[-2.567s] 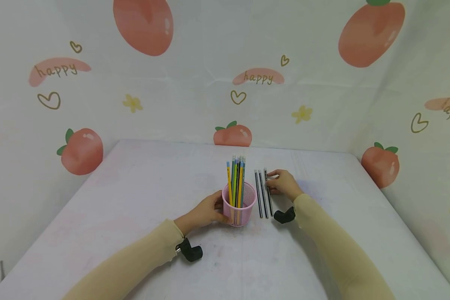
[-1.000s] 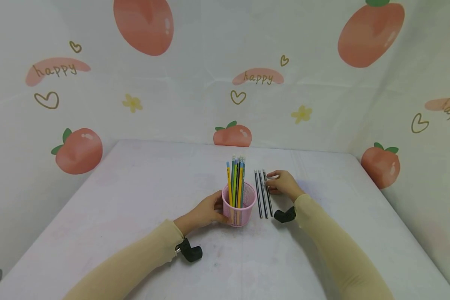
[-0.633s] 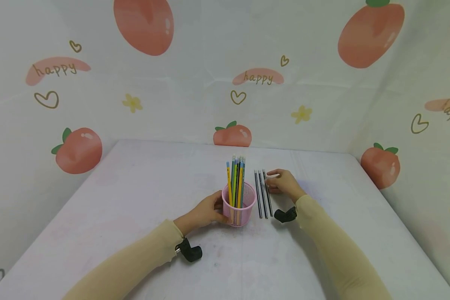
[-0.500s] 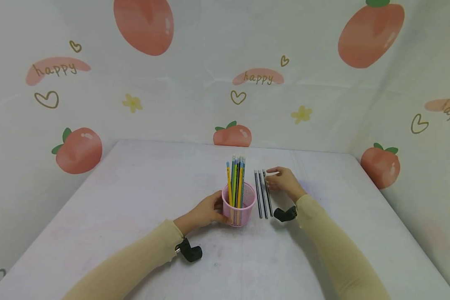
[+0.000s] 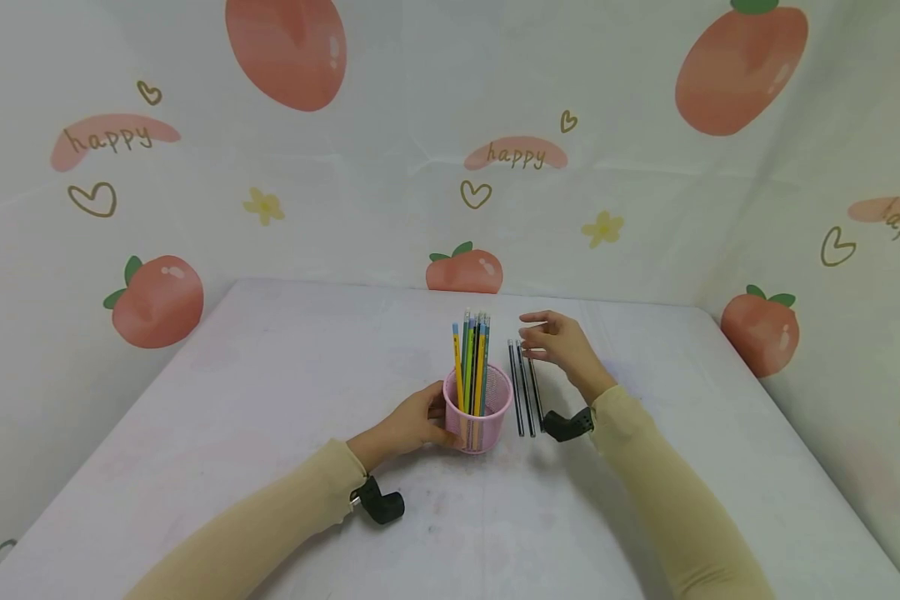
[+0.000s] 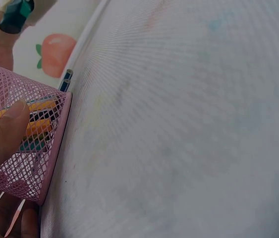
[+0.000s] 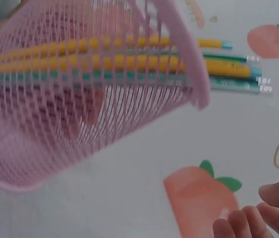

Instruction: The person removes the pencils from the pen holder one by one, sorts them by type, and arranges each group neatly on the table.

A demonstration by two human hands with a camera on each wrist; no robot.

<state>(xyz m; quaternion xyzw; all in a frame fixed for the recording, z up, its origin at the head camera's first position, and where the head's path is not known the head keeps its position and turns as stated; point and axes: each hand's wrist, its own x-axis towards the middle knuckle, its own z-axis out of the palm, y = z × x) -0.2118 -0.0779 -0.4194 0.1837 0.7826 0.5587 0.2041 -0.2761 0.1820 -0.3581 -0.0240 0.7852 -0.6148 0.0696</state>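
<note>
Right hand (image 5: 564,343) has risen over dark pencils (image 5: 526,392)

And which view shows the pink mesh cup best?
The head view: the whole pink mesh cup is in frame, left hand against its side. The left wrist view crops it, rim unseen; the right wrist view shows rim and mesh closer, but blurred and cropped.

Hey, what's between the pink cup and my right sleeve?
Three dark pencils lie side by side beside the pink cup, then comes the black wrist camera next to the sleeve. The head view shows it.
</note>
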